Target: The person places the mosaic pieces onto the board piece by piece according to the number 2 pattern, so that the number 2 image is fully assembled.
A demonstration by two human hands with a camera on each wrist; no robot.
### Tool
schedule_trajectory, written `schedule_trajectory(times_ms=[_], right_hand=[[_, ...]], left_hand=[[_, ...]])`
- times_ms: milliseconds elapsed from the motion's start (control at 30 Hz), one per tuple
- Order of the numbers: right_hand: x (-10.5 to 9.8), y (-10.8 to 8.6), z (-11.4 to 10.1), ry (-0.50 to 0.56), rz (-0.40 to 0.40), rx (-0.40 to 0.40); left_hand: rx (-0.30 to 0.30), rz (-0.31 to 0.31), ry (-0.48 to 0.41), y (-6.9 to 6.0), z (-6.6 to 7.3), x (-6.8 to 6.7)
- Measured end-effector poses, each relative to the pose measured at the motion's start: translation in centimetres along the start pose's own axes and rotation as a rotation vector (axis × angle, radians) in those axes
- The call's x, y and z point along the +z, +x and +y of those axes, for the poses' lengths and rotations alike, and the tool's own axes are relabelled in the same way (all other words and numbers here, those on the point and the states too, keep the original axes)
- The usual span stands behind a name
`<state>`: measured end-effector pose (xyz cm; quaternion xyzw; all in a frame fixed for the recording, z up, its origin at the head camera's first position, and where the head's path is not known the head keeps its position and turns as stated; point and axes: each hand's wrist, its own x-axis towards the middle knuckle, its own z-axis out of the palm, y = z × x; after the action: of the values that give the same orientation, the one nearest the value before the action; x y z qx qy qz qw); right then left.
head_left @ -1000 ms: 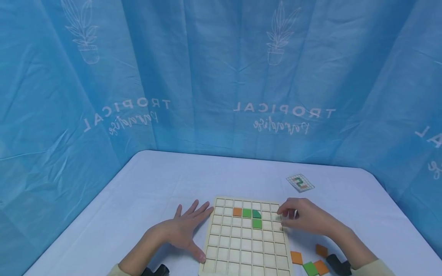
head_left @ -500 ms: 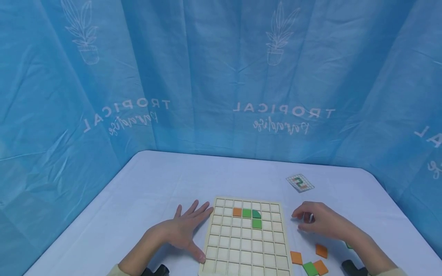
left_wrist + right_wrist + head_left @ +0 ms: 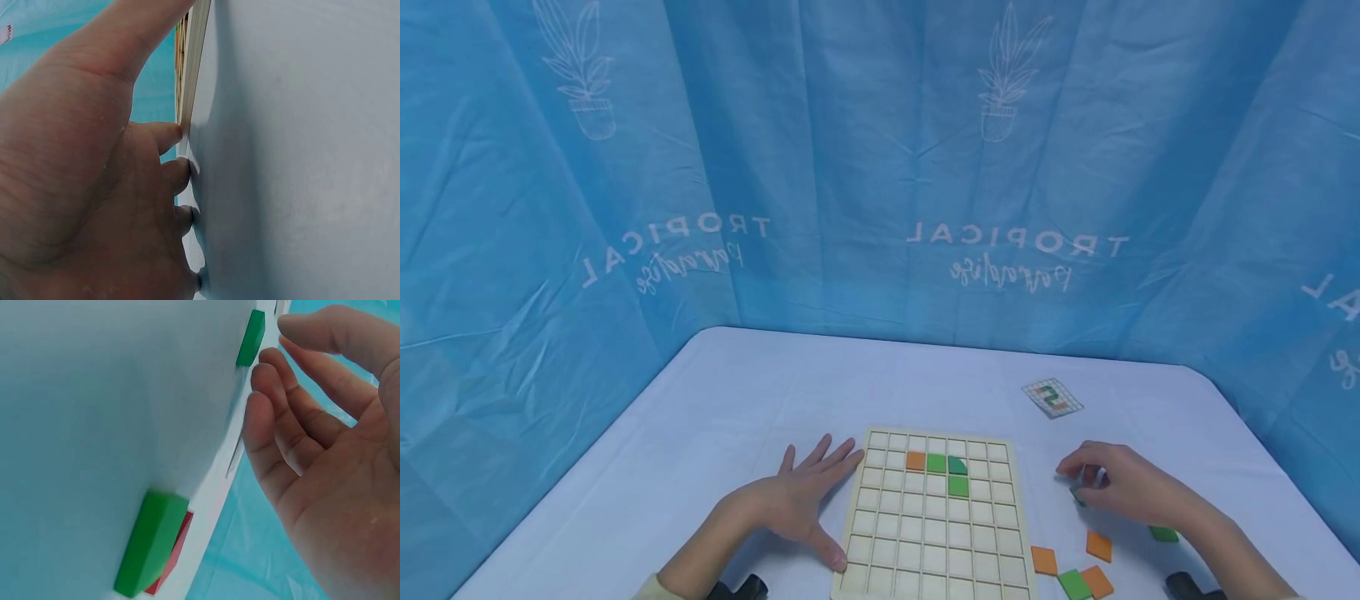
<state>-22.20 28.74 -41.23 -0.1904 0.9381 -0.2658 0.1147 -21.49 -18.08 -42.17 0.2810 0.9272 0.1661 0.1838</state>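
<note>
In the head view my left hand [image 3: 801,502] lies spread on the table, its thumb and a fingertip at the left edge of the wooden grid board [image 3: 904,554]. On the board sit an orange tile [image 3: 915,461], a green tile [image 3: 936,462], a rounded dark green tile [image 3: 957,465] and a green tile [image 3: 958,486] below it. Right of the board, my right hand [image 3: 1120,479] hovers with loosely bent fingers over a dark green piece [image 3: 1077,497]. The right wrist view shows a green piece [image 3: 252,339] close to the fingertips, apparently not gripped.
Loose orange tiles [image 3: 1099,547] and a green tile [image 3: 1074,584] lie right of the board. Another green tile [image 3: 1163,534] is beside my right forearm. A pattern card [image 3: 1052,397] lies farther back. A blue curtain [image 3: 880,167] hangs behind the table.
My right hand has moved right, away from the board's right edge, to the dark green piece. My left hand and the tiles on the board have stayed put.
</note>
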Motion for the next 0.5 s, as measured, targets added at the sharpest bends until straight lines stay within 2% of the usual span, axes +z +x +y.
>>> schedule_trajectory(times_ms=[300,500], right_hand=[[-0.15,-0.59,0.10,0.037,-0.047,0.001],[-0.02,-0.56,0.21,0.026,-0.039,-0.019]], left_hand=[[0.005,0.001,0.004,-0.04,0.00,-0.08],[0.009,-0.001,0.012,-0.01,0.05,-0.09]])
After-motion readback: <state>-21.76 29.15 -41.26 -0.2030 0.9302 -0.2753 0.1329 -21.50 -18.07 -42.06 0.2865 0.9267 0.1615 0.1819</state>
